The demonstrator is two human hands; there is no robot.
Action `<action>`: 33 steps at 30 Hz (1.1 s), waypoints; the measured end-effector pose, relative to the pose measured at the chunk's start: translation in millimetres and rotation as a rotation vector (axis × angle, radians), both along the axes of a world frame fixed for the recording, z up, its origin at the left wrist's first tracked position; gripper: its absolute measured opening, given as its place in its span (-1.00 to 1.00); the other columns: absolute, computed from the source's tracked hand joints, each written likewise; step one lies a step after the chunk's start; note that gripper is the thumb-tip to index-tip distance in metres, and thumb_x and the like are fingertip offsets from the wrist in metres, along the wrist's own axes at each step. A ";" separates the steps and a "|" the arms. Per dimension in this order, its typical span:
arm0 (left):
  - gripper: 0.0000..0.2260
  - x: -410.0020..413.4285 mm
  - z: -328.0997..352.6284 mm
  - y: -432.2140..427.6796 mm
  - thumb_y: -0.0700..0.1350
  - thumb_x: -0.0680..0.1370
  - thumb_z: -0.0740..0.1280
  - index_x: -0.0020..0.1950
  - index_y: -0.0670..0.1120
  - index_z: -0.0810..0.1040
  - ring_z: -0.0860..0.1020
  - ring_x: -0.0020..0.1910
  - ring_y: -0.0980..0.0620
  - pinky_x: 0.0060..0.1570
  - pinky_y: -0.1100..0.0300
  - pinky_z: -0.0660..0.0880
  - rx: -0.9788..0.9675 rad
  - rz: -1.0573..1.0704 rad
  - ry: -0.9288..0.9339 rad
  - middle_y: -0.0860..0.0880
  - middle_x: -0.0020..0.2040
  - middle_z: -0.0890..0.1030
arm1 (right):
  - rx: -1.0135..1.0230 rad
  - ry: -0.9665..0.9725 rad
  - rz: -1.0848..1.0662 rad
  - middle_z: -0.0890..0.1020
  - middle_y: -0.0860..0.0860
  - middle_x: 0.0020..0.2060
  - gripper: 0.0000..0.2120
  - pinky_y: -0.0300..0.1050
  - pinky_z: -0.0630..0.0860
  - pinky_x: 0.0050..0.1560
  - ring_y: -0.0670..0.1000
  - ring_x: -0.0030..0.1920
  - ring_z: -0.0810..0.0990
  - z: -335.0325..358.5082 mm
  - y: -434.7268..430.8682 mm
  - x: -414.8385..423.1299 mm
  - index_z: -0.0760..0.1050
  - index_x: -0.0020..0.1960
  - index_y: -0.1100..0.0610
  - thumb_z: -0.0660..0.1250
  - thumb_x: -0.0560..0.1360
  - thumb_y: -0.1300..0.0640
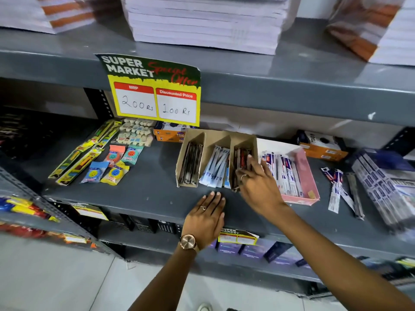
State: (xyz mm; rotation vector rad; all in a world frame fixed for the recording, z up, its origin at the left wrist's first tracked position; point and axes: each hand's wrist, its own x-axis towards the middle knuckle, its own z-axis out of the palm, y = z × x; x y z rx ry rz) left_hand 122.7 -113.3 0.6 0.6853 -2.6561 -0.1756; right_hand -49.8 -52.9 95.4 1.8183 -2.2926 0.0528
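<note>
The left hand (pixel 205 218) wore a thin ring (pixel 203 207) toward its twelve o'clock and, at its six o'clock, a round rose-gold wristwatch (pixel 188 242) with a matching dial and metal band. The right hand (pixel 256 185) bore a second ring (pixel 243 176) at ten o'clock. Both forearms were bare.

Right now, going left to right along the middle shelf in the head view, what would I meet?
Long yellow packs → round coloured packets → three-slot cardboard box → pink tray of pens → loose pen packs → blurred dark packs.
</note>
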 end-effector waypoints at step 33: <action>-0.58 -164.6 2.2 119.4 0.05 0.57 0.11 0.20 -0.16 0.61 0.53 0.26 -0.03 0.26 0.10 0.39 -0.141 -0.293 0.065 -0.10 0.22 0.60 | -0.011 -0.790 -1.024 0.48 0.26 0.27 -0.28 0.10 0.45 0.19 0.27 0.29 0.45 7.8 144.7 -172.9 0.33 0.32 0.31 0.53 0.32 0.02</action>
